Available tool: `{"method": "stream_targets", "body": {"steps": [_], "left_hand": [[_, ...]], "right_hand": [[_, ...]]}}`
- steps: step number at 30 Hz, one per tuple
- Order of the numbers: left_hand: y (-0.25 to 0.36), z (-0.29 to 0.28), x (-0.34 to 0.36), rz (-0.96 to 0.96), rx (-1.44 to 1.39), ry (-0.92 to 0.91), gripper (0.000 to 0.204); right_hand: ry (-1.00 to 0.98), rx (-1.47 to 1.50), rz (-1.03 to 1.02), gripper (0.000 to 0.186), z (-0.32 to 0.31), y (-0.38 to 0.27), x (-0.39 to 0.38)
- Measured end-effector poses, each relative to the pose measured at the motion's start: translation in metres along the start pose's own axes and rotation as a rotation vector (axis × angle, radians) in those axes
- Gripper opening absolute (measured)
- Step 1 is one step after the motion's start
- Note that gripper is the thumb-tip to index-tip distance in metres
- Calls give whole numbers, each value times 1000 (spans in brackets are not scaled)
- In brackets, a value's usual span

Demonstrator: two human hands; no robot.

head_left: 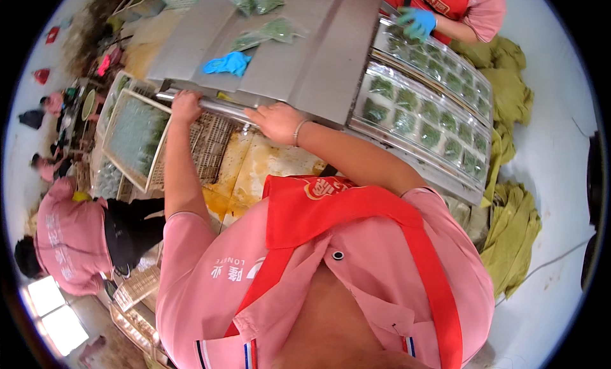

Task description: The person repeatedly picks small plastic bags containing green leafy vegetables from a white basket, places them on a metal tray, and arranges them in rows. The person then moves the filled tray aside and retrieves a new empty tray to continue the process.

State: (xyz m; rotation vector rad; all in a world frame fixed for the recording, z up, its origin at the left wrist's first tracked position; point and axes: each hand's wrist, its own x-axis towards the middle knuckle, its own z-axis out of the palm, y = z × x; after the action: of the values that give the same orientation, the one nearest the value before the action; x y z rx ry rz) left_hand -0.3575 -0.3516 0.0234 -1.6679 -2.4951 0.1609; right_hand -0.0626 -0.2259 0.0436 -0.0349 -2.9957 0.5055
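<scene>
A shiny metal bar (223,107) runs along the near edge of a stainless steel table (331,57). My left hand (186,106) is closed around it toward its left end. Farther right, my right hand (278,122) grips the bar with bent fingers, its wrist wearing a thin bracelet. Just beyond the bar, a crumpled blue glove (228,64) lies on the steel. Clear bags of green leaves (273,31) rest farther back on the same surface. The undersides of both hands are hidden.
Metal trays (414,146) of green packs in clear film stand at the right. Across them, a co-worker's blue-gloved hand (417,23) touches the far packs. A pale plastic crate (135,140) is at my left, above a wet, stained floor (254,165). Another person (70,241) bends at far left.
</scene>
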Motion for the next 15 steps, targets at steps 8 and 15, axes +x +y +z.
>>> {"method": "stream_targets", "body": {"steps": [8,15], "left_hand": [[13,-4,-1,-103,32,46,24],[18,-18,-9,-186,91,1,31]], "right_hand": [[19,-36,-28,51,-3,1,-2],[66,-5,-75,52,-7,0,-6]]}}
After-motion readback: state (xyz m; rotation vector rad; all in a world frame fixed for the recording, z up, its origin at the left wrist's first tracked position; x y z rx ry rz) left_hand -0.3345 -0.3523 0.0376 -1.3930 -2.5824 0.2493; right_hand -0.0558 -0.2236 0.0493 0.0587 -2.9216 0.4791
